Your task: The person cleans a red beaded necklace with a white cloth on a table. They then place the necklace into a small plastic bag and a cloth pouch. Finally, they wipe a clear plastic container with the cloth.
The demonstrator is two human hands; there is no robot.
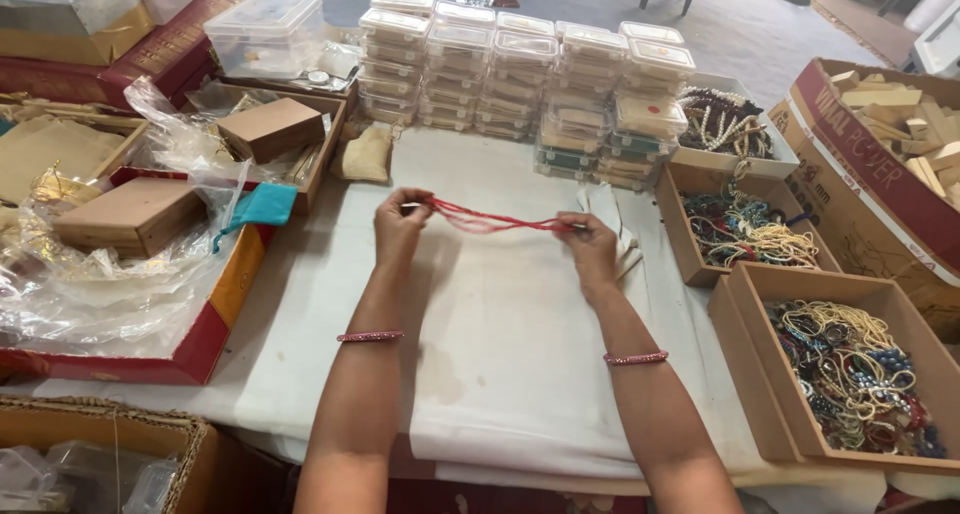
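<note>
Far to my left a red tray (215,319) holds two brown boxes (130,214), crumpled clear plastic and a small teal pouch (262,204). Next comes my left hand (400,224), fingers pinched shut on one end of a bundle of red beaded strands (490,219). The bundle runs almost level from left to right across the white cloth (500,374), stretched between both hands and held just above it. Its long axis lies side to side in front of me, sagging a little in the middle. I can't count the strands; they are too fine to separate. My right hand (590,249) grips the other end, thumb and fingers closed on it, a touch lower and nearer to me than the left. The hands are well apart, and each has its own end, so neither is nearer to the bundle. I wear one pink bangle (370,336) on each wrist. Behind the hands stand stacks of small clear plastic cases (520,69), about six stacks. To my right are three open cardboard boxes (745,344) of mixed bead jewellery.
</note>
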